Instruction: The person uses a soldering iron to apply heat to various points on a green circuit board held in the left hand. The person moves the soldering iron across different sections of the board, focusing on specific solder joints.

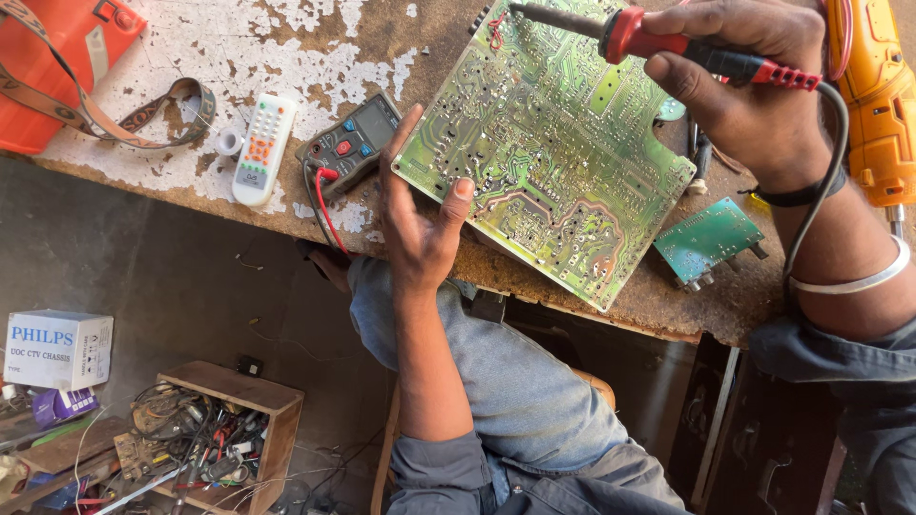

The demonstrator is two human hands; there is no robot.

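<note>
While the left hand (420, 224) steadies the near corner of a large green circuit board (553, 143), its thumb pressed on the board's edge and its fingers spread loosely rather than closed round anything, the right hand (744, 86) has its grip closed on the red and black handle of a soldering iron (668, 43), whose dark tip lies over the board's far edge. This board rests solder side up and tilted on the worn bench (315, 57), near its front edge. Just right of it lies a small green circuit board (711, 238), and an orange power tool (873, 91) lies at the far right. Left of the large board sit a multimeter (351, 143) with a red lead and a white remote control (260, 148). Down on the floor, a wooden crate (272, 420) holds a tangle of wires, small tools and parts, and a white cardboard box (57, 348) stands closed beside it; its contents cannot be seen.
</note>
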